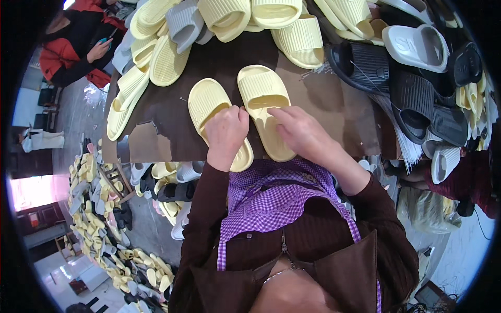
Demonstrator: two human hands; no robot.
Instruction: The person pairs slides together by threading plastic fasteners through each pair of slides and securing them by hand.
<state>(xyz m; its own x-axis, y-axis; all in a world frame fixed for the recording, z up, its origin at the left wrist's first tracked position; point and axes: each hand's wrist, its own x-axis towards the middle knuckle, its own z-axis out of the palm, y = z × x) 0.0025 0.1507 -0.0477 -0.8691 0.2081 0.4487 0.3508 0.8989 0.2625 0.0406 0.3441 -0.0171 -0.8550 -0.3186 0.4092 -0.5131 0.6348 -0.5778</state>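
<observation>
Two pale yellow slide slippers lie side by side on the brown tabletop, toes pointing away from me. My left hand [228, 129] is closed over the left slipper [206, 99], its thumb and fingers pressed together beside the strap. Over the right slipper [263, 86], my right hand [301, 130] is curled, with the index finger bent in toward the strap opening. Whatever is pinched in either hand, if anything, is too small or hidden to make out.
Yellow slippers [224, 18] and a grey slipper [185, 23] are heaped along the far side. Black slippers [362, 65] and a bundle of thin white strands [404, 138] lie at right. Piled slippers [94, 219] cover the floor at left. A person [78, 47] holds a phone at far left.
</observation>
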